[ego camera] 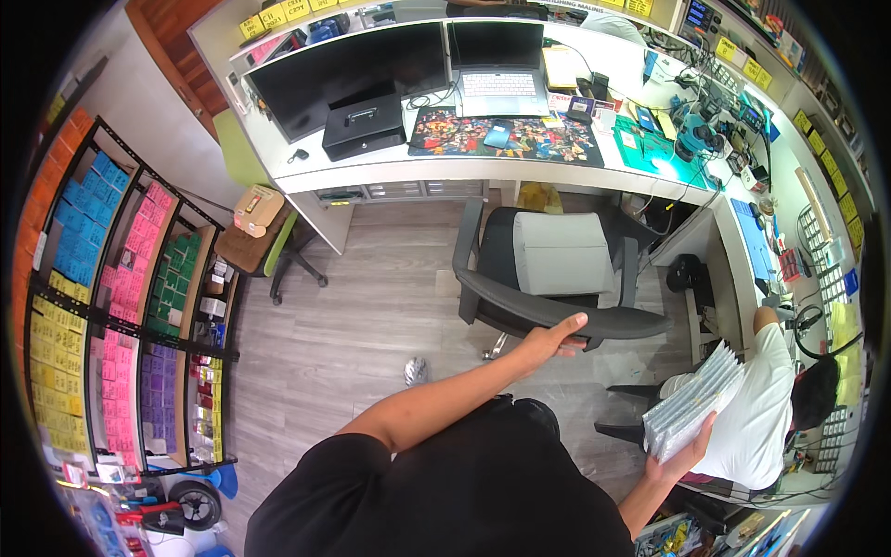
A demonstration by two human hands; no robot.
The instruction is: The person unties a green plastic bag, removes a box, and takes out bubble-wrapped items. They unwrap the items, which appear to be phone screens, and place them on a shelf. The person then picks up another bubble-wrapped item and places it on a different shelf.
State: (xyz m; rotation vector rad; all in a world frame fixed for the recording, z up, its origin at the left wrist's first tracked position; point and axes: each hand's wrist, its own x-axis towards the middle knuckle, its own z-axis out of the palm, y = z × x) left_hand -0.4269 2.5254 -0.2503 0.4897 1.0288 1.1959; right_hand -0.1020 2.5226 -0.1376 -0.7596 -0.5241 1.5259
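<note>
My left hand (552, 342) is at the backrest (598, 317) of a black office chair, its thumb raised and its fingers partly hidden behind the dark edge. Whether it grips the backrest is hard to tell. A grey cushion (562, 252) lies on that chair. At the lower right, my right hand (681, 452) is closed around a stack of clear plastic packets (692, 404), held upright in front of a person in a white shirt.
The seated co-worker (748, 418) is close by on the right. A white desk (390, 169) spans the front, bearing a laptop (500, 87) and a black cash box (364, 125). A green-backed chair (240, 240) holds a cardboard box (259, 209). Shelves with coloured labels (90, 216) line the left.
</note>
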